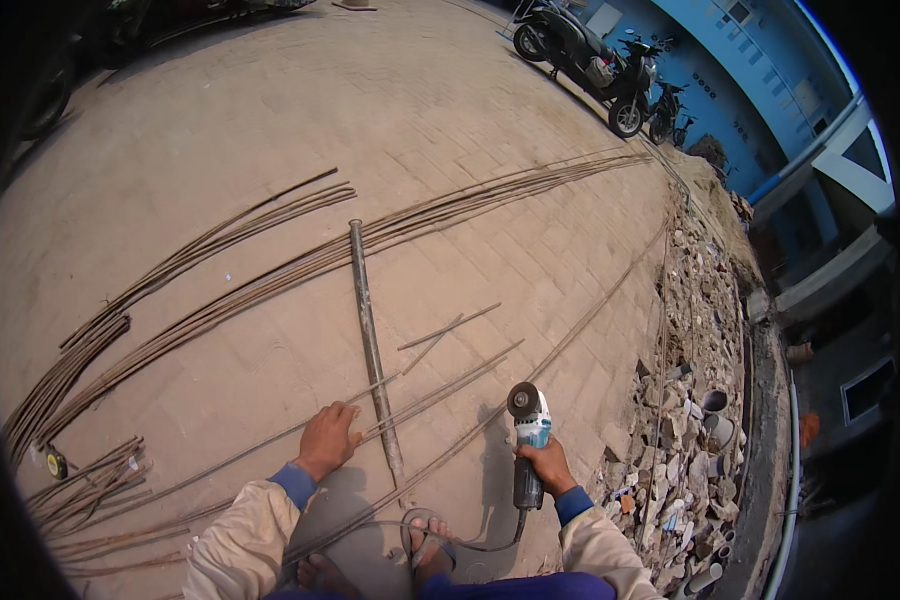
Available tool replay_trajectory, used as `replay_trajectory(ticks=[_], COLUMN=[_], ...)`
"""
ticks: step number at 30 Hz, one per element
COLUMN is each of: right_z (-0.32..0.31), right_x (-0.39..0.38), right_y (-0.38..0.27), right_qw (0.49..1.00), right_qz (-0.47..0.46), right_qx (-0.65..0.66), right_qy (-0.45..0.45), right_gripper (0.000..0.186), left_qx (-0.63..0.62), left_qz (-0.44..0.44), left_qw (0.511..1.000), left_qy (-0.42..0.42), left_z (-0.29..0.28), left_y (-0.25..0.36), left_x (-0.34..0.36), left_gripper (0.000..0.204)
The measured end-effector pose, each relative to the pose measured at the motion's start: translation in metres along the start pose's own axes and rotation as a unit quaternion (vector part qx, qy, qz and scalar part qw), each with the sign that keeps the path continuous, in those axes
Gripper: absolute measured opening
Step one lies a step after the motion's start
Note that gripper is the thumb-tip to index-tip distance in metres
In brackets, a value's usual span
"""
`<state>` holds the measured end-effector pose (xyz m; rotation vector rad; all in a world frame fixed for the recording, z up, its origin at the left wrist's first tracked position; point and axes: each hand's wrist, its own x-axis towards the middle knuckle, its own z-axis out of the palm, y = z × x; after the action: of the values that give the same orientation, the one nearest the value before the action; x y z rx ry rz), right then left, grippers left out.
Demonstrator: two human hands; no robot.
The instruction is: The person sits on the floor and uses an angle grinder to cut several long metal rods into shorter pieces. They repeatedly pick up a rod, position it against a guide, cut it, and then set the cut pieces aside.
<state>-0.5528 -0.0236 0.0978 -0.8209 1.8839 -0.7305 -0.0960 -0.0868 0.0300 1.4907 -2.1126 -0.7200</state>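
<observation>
In my right hand (pixel 548 467) is an angle grinder (pixel 532 430), teal and black with a dark disc at its far end. Its black cord runs down and left past my sandalled feet. Over the thin steel rods (pixel 445 394) lies my left hand (pixel 327 442), fingers curled and close together; whether a rod is in them is hidden. Those rods cross a rusty metal pipe (pixel 368 335), which lies lengthwise in front of me. Beyond the rods are two short cut rod pieces (pixel 450 326).
Long bundles of steel rods (pixel 270 270) stretch across the paving at left and ahead. A yellow tape measure (pixel 57 464) sits beside shorter rods (pixel 95 490). Rubble (pixel 675 480) lines the right side along a ledge. Scooters (pixel 590 60) stand near a blue wall (pixel 715 90).
</observation>
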Motion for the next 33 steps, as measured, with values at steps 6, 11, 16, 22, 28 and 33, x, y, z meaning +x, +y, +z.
replay_trajectory(ticks=[6, 11, 16, 22, 28, 33], right_z=[0.031, 0.047, 0.055, 0.060, 0.086, 0.103], right_x=[0.009, 0.006, 0.000, 0.000, 0.010, 0.013], right_y=[-0.027, -0.032, -0.036, -0.035, -0.042, -0.063], right_qw=[0.999, 0.997, 0.993, 0.981, 0.946, 0.916], right_qz=[-0.016, -0.026, -0.064, -0.096, -0.121, -0.127], right_qx=[-0.014, 0.002, -0.065, -0.153, -0.295, -0.373], right_qy=[-0.035, -0.077, -0.071, -0.070, -0.063, -0.080], right_gripper=[0.038, 0.036, 0.037, 0.051, 0.074, 0.079], left_qx=[-0.006, 0.194, 0.111, 0.097, 0.119, 0.120], left_qz=[-0.080, 0.034, -0.052, 0.030, 0.056, 0.036], left_qw=[0.988, 0.980, 0.990, 0.995, 0.990, 0.992], left_qy=[-0.132, 0.012, -0.065, 0.001, 0.060, 0.034], left_z=[0.004, -0.005, -0.010, 0.004, 0.009, 0.013], left_y=[-0.009, -0.004, -0.009, -0.006, -0.013, -0.013], left_x=[-0.040, -0.045, -0.036, -0.044, -0.052, -0.054], left_gripper=[0.053, 0.064, 0.059, 0.040, 0.034, 0.031])
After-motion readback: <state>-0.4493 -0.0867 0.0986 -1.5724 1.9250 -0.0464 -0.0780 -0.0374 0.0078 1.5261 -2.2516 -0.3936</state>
